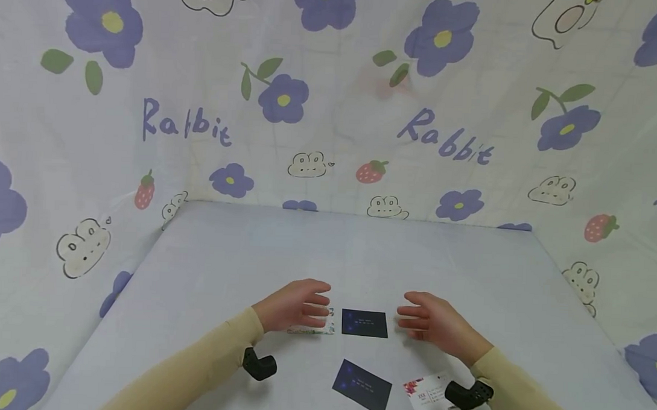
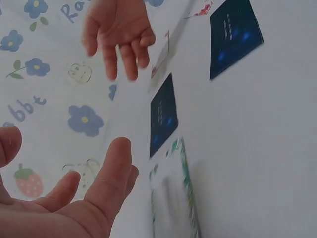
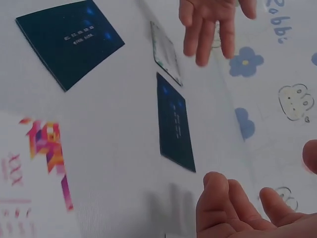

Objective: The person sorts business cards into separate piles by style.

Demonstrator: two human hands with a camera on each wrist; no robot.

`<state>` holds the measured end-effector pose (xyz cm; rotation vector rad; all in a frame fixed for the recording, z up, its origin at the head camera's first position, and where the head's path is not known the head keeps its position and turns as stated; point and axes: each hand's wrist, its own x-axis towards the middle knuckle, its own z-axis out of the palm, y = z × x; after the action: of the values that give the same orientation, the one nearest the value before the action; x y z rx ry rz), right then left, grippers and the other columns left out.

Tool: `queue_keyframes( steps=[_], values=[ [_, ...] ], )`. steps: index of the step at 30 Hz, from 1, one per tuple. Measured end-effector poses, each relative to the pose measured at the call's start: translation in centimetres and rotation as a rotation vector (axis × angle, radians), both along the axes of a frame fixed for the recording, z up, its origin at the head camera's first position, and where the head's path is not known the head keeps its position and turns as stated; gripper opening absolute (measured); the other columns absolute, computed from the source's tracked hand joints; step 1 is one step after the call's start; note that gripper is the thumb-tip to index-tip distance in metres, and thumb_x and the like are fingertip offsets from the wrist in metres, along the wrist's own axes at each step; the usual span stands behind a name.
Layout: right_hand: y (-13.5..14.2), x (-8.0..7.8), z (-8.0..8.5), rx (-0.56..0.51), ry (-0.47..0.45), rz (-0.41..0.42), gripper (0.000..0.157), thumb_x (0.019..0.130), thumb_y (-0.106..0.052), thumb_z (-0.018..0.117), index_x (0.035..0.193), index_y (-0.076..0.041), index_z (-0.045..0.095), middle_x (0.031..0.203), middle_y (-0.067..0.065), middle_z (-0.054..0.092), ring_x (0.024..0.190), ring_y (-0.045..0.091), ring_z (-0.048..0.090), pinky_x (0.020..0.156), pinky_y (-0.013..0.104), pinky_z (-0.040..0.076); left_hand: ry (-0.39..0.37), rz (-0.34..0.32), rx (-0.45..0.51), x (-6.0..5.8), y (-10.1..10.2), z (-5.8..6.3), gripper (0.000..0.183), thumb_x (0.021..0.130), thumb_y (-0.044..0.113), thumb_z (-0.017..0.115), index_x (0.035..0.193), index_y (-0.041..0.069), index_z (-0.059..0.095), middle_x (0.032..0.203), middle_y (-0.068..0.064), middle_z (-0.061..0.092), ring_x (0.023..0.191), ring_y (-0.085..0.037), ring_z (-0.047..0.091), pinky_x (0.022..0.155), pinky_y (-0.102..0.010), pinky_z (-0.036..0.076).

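My left hand hovers over a white card with a green leafy border, partly covering it in the head view. Its fingers are spread and hold nothing. Opposite it, my right hand is held above the table, palm inward, fingers loosely extended and nothing in them. Between the hands lies a dark blue card with small pale print. Closer to me, a second dark card lies at a slant. A white card with a pink and orange pattern is partly covered by the right wrist camera. Another white card shows below the right hand in the left wrist view.
The cards lie flat on a pale cloth-covered table. A white curtain printed with purple flowers, strawberries and rabbits closes off the back and both sides. Black wrist cameras hang below both sleeves, low over the table.
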<state>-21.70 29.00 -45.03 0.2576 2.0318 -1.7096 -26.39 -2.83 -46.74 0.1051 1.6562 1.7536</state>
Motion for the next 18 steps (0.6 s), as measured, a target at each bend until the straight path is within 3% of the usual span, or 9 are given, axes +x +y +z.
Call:
queue_keyframes(
  steps=[4, 9, 18],
  values=[
    [1.6, 0.7, 0.6, 0.011, 0.01, 0.021, 0.074, 0.108, -0.046, 0.04, 0.159, 0.003, 0.015, 0.154, 0.031, 0.044, 0.114, 0.019, 0.067, 0.087, 0.028, 0.055, 0.048, 0.02, -0.028, 0.1, -3.0, 0.9, 0.064, 0.105, 0.039, 0.052, 0.155, 0.003, 0.034, 0.157, -0.029, 0.039, 0.14, -0.044, 0.049, 0.1, -0.04, 0.057],
    [4.0, 1.7, 1.1, 0.033, 0.003, 0.03, 0.079, 0.108, -0.049, 0.039, 0.16, 0.003, 0.011, 0.156, 0.029, 0.042, 0.114, 0.016, 0.067, 0.088, 0.028, 0.056, 0.049, 0.082, -0.054, 0.3, -6.6, 1.8, 0.061, 0.106, 0.035, 0.049, 0.156, 0.004, 0.033, 0.159, -0.029, 0.036, 0.143, -0.044, 0.047, 0.102, -0.041, 0.056],
    [6.5, 2.8, 1.9, 0.041, -0.014, 0.016, 0.078, 0.11, -0.048, 0.036, 0.161, 0.003, 0.007, 0.158, 0.029, 0.039, 0.112, 0.012, 0.069, 0.09, 0.03, 0.057, 0.049, 0.112, -0.084, 0.6, -11.1, 1.6, 0.063, 0.106, 0.036, 0.049, 0.156, 0.003, 0.03, 0.159, -0.031, 0.034, 0.141, -0.044, 0.048, 0.101, -0.04, 0.057]
  ],
)
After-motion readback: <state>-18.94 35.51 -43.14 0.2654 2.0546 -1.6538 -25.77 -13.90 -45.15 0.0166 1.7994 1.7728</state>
